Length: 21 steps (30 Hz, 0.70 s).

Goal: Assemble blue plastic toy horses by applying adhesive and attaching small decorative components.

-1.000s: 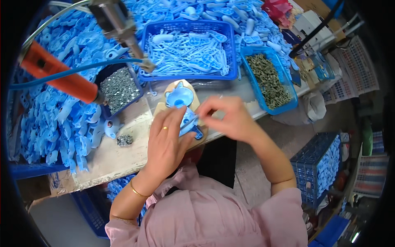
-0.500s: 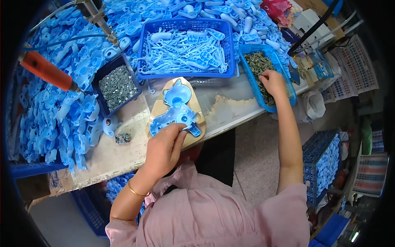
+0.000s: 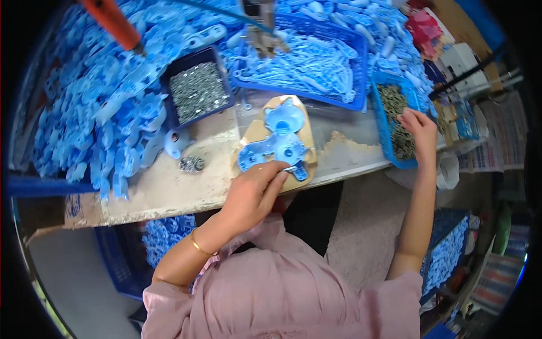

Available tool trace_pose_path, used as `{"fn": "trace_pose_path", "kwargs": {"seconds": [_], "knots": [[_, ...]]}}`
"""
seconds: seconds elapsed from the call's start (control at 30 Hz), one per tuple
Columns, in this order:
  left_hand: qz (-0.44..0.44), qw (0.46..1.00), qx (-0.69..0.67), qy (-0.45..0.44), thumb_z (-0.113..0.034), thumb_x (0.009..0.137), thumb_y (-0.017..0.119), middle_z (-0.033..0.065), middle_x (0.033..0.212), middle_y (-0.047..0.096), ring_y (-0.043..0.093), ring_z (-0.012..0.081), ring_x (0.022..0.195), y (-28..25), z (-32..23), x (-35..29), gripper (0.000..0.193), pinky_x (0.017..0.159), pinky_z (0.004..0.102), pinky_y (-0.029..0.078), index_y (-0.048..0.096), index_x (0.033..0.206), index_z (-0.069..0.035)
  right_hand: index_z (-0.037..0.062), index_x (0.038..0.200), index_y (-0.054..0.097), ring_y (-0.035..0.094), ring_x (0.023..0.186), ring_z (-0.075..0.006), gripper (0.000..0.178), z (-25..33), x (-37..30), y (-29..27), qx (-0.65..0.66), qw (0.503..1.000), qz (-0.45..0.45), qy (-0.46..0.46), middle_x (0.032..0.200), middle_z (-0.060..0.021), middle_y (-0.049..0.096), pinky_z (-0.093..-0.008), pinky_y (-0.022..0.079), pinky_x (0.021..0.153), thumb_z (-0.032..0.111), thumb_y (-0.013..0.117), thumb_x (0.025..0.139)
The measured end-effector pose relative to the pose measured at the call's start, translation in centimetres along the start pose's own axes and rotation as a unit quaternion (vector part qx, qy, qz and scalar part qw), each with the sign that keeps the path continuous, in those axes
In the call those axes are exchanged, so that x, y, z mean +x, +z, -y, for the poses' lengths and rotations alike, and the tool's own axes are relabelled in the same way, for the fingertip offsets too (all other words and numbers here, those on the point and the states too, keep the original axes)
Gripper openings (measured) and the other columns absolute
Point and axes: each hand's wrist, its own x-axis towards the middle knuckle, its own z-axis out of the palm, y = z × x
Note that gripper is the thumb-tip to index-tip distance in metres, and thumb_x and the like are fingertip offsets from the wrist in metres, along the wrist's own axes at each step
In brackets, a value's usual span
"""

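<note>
A blue plastic housing lies on a tan wooden jig at the bench's near edge. My left hand rests on the housing's near edge, fingertips pressing a small blue part with a metal piece against it. My right hand reaches out to the right into a blue bin of dark metal parts, fingers curled among them; whether it holds one is hidden.
A dark bin of silvery screws sits left of the jig, a long blue tray of pale blue plastic pieces behind it. Heaps of blue mouldings cover the left. An orange-handled tool and a hanging driver are overhead.
My right hand left the housing and swung right into the bin of dark parts, where it stays. My left hand keeps its place at the housing. The view shifted, so the overhead tools appear higher.
</note>
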Motion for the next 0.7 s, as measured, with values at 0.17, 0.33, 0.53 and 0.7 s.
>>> {"fn": "trace_pose_path", "kwargs": {"seconds": [0.17, 0.33, 0.53, 0.7], "knots": [[0.049, 0.978, -0.154, -0.134, -0.014, 0.105, 0.05, 0.0057, 0.082, 0.065, 0.059, 0.0119, 0.079, -0.4, 0.1, -0.2, 0.023, 0.074, 0.0287, 0.048, 0.062, 0.118, 0.0, 0.0007, 0.116, 0.071, 0.064, 0.094, -0.0117, 0.03, 3.5, -6.1, 6.3, 0.068, 0.982, 0.174, -0.006, 0.104, -0.0052, 0.072, -0.0266, 0.05, 0.088, 0.007, 0.072, 0.087], [0.054, 0.959, -0.238, -0.141, -0.014, 0.106, 0.049, 0.0049, 0.083, 0.066, 0.059, 0.0082, 0.081, -0.4, 0.6, -0.9, 0.017, 0.075, 0.026, 0.048, 0.049, 0.118, -0.002, 0.0024, 0.126, 0.068, 0.059, 0.102, -0.01, 0.037, 6.4, -11.7, 13.1, 0.12, 0.905, 0.406, 0.031, 0.113, -0.0007, 0.061, -0.0254, 0.046, 0.093, 0.004, 0.071, 0.089], [0.048, 0.964, -0.224, -0.134, -0.016, 0.106, 0.052, 0.006, 0.083, 0.068, 0.062, 0.0088, 0.078, -0.4, 0.7, -1.6, 0.016, 0.072, 0.0252, 0.049, 0.045, 0.11, -0.003, 0.0011, 0.113, 0.072, 0.063, 0.096, -0.0104, 0.021, 8.0, -12.7, 15.4, 0.122, 0.891, 0.429, 0.084, 0.105, -0.0038, 0.07, -0.0265, 0.05, 0.088, 0.004, 0.071, 0.092], [0.024, 0.968, -0.221, -0.119, -0.018, 0.104, 0.056, 0.0096, 0.083, 0.069, 0.068, 0.0182, 0.078, -0.4, 0.7, -1.6, 0.019, 0.071, 0.0309, 0.051, 0.045, 0.107, -0.003, 0.0, 0.108, 0.073, 0.067, 0.089, -0.0091, 0.018, 8.8, -13.2, 16.0, 0.113, 0.903, 0.408, 0.07, 0.097, -0.0039, 0.073, -0.0248, 0.053, 0.079, 0.007, 0.073, 0.091]]}}
